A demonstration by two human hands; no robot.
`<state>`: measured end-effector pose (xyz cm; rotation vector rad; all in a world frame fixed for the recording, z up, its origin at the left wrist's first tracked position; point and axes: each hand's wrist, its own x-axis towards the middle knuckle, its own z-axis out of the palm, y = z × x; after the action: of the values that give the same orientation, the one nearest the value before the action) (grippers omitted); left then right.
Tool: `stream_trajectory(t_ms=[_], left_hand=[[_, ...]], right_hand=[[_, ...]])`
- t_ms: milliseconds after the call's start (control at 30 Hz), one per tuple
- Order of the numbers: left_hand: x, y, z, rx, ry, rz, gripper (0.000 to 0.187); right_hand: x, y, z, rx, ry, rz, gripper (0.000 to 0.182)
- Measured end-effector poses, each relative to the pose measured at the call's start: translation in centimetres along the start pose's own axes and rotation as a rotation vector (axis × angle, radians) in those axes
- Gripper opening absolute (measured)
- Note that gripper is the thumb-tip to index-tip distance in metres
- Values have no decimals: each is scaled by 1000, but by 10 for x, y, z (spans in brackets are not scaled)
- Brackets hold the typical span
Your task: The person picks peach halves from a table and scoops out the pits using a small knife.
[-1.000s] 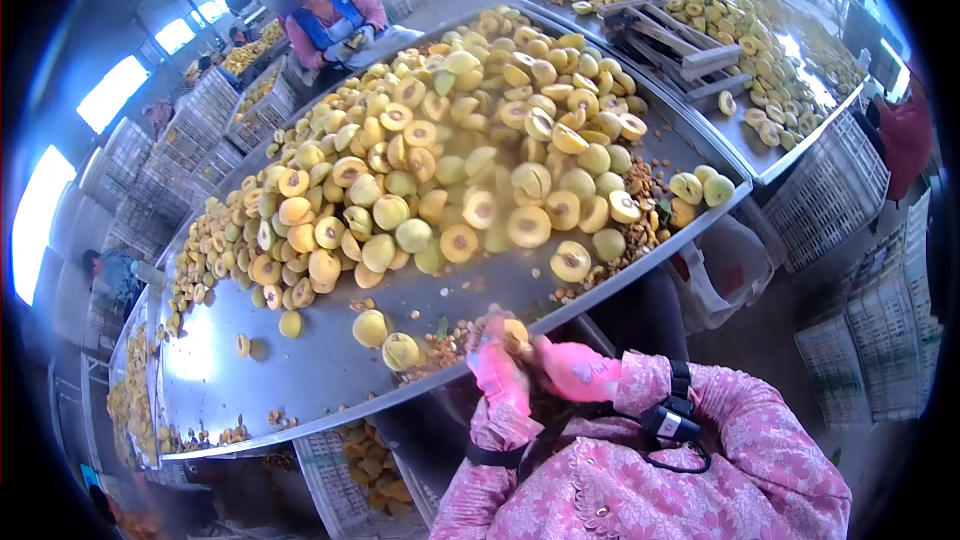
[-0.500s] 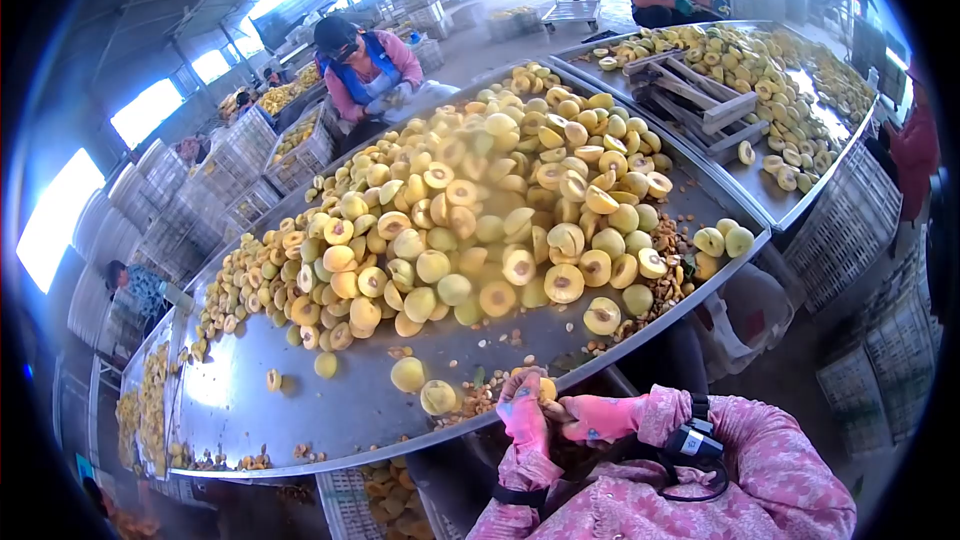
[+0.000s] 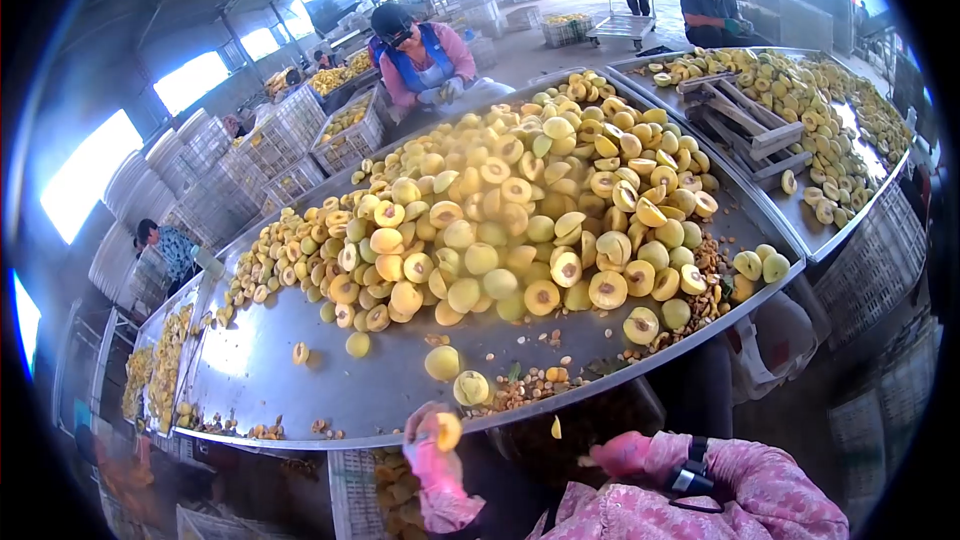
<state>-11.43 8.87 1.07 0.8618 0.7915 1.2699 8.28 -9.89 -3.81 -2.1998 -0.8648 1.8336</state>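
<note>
Fruit piece [image 3: 449,431], pinched in the left hand's [image 3: 433,467] grip near the bench's [image 3: 270,370] edge, is probably light, tender and slick where cut; hold it gently by the rim. Whether the right hand [image 3: 622,453] pinches anything, I cannot tell.

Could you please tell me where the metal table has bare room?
The table is mostly bare at left front, between the fruit heap and the scraps along its near rim. The heap and the scrap-strewn right front corner are crowded.
</note>
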Motion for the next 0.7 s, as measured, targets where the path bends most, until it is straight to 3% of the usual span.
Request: stream_trajectory(t_ms=[67,100,133,200,267,333,400,467,533,600,667,700], left_hand=[[17,25,-53,443,152,70,20],[23,33,-78,508,79,-28,22],[22,52,-80,1233,2,145,27],[38,55,-86,1275,-41,207,33],[58,43,-57,560,-108,19,38],[85,27,-12,592,-363,-31,38],[88,29,76,1000,-514,-7,36],[114,-6,120,1021,-624,8,38],[134,-48,161,1235,-686,76,39],[149,-100,186,1393,-799,158,50],[150,-147,188,1510,-804,368,58],[142,-153,193,1534,-746,313,61]], right_hand=[[16,12,3,-403,-2,-334,39],[18,14,2,-331,-25,-478,40],[20,13,0,-326,-33,-480,40],[25,12,-7,-229,38,-498,39],[29,17,-9,-130,61,-457,33],[51,35,-3,139,-92,-379,30],[31,32,-9,92,-44,-372,26],[22,34,-16,38,6,-374,22],[23,46,-16,139,50,-351,29],[30,53,-18,138,45,-328,30],[36,58,-21,131,48,-306,31],[38,61,-21,198,17,-332,31]])
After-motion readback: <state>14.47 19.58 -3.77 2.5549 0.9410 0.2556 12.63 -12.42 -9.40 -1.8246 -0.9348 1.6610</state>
